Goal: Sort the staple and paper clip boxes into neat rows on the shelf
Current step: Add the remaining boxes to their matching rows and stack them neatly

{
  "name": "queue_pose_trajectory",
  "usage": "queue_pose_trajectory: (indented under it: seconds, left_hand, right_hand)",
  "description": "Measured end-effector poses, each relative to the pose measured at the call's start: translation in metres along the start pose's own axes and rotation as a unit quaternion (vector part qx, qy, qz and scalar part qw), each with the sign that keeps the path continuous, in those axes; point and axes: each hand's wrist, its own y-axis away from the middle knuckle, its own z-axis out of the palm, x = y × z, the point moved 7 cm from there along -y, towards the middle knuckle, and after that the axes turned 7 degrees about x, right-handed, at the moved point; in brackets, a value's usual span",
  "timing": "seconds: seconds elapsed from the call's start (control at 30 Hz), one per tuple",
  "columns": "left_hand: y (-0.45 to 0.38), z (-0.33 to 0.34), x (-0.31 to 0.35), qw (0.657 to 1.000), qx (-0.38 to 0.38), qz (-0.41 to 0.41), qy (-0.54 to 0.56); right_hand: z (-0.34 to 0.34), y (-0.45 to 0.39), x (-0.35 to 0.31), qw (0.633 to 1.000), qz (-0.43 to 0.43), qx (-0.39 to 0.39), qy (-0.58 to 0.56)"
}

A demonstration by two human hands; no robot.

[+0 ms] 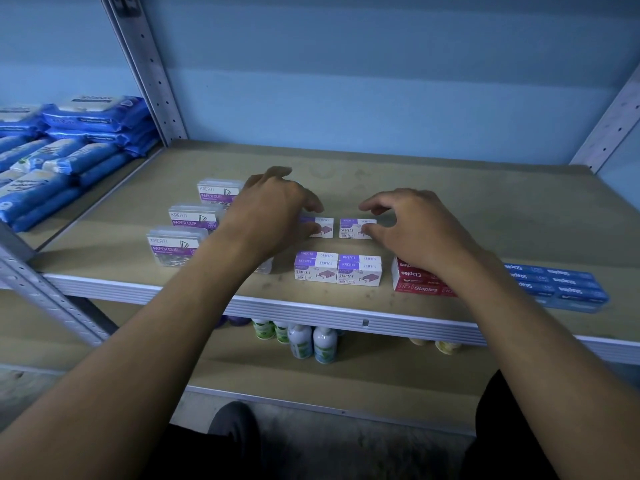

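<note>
Two small white-and-purple staple boxes lie side by side mid-shelf. My left hand curls over the left staple box, its thumb on the box's front. My right hand pinches the right staple box at its right end. In front of them stand two low stacks of the same staple boxes. A red staples box and flat blue staples boxes sit to the right. Three clear paper clip boxes run in a column at the left; my left forearm hides things beside them.
The brown shelf board has bare room behind and to the right of my hands. Blue wipe packs fill the neighbouring shelf at the left. Small bottles stand on the lower shelf. Metal uprights frame the bay.
</note>
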Motion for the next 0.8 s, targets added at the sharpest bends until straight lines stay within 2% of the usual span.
queue_pose_trajectory:
  seconds: [0.33,0.8]
  left_hand:
    - [-0.005,0.0,0.002,1.0,-0.003,-0.006,0.002]
    - [-0.006,-0.013,0.001,0.998,0.046,-0.009,0.042]
  right_hand:
    - [0.01,-0.006,0.002,1.0,0.004,0.0,-0.028]
    - [0.0,0.0,-0.003,0.997,0.008,0.035,-0.064]
